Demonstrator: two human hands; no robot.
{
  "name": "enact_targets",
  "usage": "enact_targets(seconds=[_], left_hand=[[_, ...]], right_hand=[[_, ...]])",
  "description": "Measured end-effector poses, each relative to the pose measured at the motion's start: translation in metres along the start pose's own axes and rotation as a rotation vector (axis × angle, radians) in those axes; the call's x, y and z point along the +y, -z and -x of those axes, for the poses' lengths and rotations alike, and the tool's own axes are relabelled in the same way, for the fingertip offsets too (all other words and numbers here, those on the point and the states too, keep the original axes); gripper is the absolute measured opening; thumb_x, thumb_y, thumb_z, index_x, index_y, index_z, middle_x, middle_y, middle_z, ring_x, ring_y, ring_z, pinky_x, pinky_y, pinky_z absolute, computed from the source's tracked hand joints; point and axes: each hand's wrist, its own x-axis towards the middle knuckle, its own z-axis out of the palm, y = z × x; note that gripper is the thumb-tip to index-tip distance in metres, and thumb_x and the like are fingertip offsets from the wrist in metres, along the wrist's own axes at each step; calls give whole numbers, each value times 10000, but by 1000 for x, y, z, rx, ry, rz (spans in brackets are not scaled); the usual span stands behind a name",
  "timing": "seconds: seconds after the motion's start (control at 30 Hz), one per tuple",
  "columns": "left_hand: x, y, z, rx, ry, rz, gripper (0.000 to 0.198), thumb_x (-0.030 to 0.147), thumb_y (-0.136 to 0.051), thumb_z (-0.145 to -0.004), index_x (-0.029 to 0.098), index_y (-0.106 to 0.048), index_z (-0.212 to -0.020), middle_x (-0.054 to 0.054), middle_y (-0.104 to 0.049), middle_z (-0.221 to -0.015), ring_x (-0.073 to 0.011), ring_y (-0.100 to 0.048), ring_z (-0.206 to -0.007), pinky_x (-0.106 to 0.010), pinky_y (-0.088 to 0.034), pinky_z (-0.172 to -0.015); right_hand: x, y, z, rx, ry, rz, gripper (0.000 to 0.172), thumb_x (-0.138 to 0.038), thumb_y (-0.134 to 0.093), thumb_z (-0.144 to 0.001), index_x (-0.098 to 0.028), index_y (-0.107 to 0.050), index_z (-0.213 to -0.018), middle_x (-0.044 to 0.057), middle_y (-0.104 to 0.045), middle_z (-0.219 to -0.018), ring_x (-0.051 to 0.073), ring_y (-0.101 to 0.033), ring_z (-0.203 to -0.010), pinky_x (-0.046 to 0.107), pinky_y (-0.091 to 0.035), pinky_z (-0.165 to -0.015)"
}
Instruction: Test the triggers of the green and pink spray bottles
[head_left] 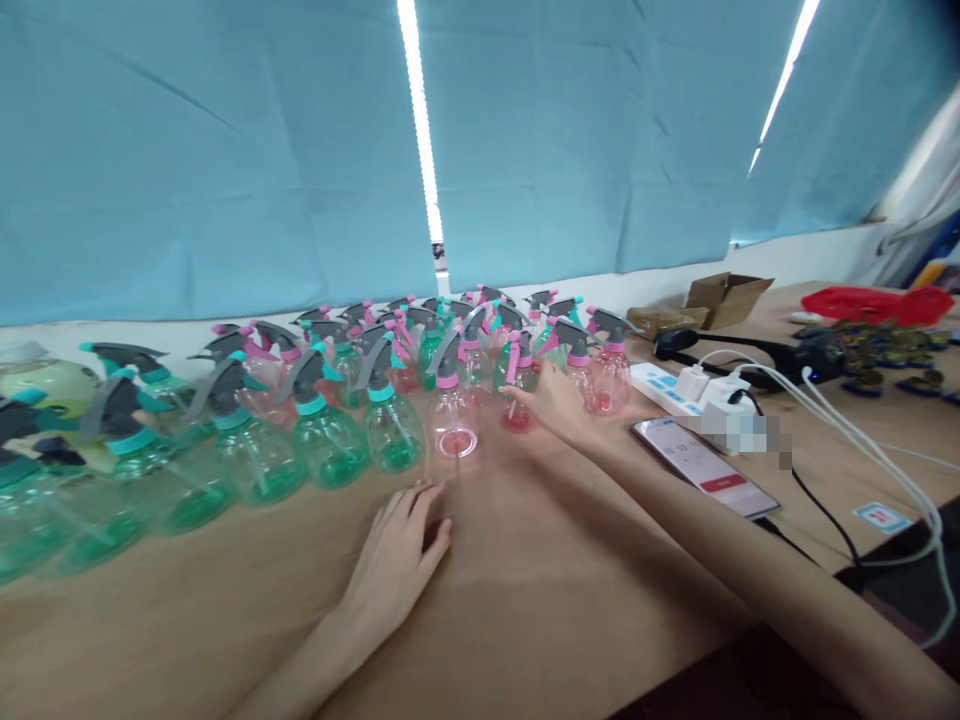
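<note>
My right hand (pixel 556 402) reaches to the rows of spray bottles and is closed around a pink spray bottle (pixel 516 416); its thumb lies across the front and its other fingers are partly hidden. That bottle stands upright, with a grey and pink trigger head. Just left of it is another clear pink spray bottle (pixel 454 425). My left hand (pixel 401 540) rests on the table, holding nothing, fingers loosely bent and thumb apart. Nearest beyond it is a green spray bottle (pixel 394 435) with a grey and turquoise head.
Several green spray bottles (pixel 262 465) line the left side, with more bottles behind. On the right are a phone (pixel 705 468), a power strip (pixel 664 388) with white chargers and cables, a black headset-like device (pixel 757 360), and a cardboard box (pixel 727 300). Blue sheeting (pixel 300 150) hangs behind.
</note>
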Motion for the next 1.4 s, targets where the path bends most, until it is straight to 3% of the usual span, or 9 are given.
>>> enact_targets(seconds=[0.2,0.43,0.53,0.63,0.8,0.97,1.1,1.27,1.4], left_hand=[[0,4,0,10,19,55,329,323,-427,-909,182,-548,-1180,-106,-630,-1205,-270,-581,-1127,-463,-448,-974],[14,21,-4,45,89,342,331,426,-507,-875,239,-546,-1145,-69,-617,-1224,-281,-599,-1117,-461,-482,-939],[27,36,-12,73,19,477,390,427,-569,-836,264,-520,-1187,-66,-589,-1284,-279,-582,-1154,-468,-468,-975],[40,55,-25,72,-100,580,519,414,-643,-782,277,-479,-1254,-72,-520,-1372,-282,-510,-1245,-478,-415,-1042],[55,71,-39,-78,-198,625,680,339,-719,-727,290,-428,-1341,-78,-476,-1420,-303,-474,-1273,-502,-383,-1057],[65,71,-41,-245,-315,792,621,217,-689,-725,321,-494,-1306,-24,-639,-1144,-220,-623,-955,-357,-515,-797],[72,73,-37,-305,-296,905,554,187,-687,-703,282,-539,-1229,37,-616,-859,-109,-532,-660,-223,-427,-575],[82,77,-24,-255,-217,883,107,172,-584,-736,166,-597,-842,50,-509,-659,-83,-427,-564,-201,-347,-497],[86,76,-19,-83,-211,841,116,128,-517,-691,168,-584,-777,52,-481,-628,-88,-413,-537,-216,-352,-495]], right_hand=[[0,27,10,-178,48,-49,485,-392,-723,-721,-142,-542,-1094,194,-633,-1090,389,-603,-1042,511,-477,-829],[-10,73,35,-645,291,-236,344,-388,-714,-722,-205,-620,-998,25,-680,-854,188,-640,-631,329,-550,-538],[-18,81,41,-815,367,-343,321,-425,-727,-708,-222,-659,-947,-4,-673,-783,183,-641,-649,315,-561,-543],[-28,80,43,-1041,390,-519,427,-406,-758,-688,-219,-651,-1058,14,-689,-919,216,-660,-826,349,-575,-682],[-44,69,41,-1411,357,-607,574,-375,-817,-646,-167,-622,-1144,59,-676,-1085,225,-628,-1006,361,-501,-892],[-45,49,33,-1639,315,-591,614,-401,-843,-596,-137,-634,-1109,76,-673,-1110,250,-630,-1025,341,-509,-860],[-42,28,28,-1684,319,-609,653,-392,-873,-524,-124,-650,-1075,78,-688,-1097,261,-647,-1015,316,-527,-832],[-53,21,34,-1794,370,-655,643,-360,-890,-470,-124,-671,-1026,60,-712,-1049,253,-670,-986,299,-544,-820],[-62,29,44,-1893,394,-695,388,-369,-816,-640,-113,-693,-904,54,-729,-970,223,-664,-1013,290,-508,-898]])
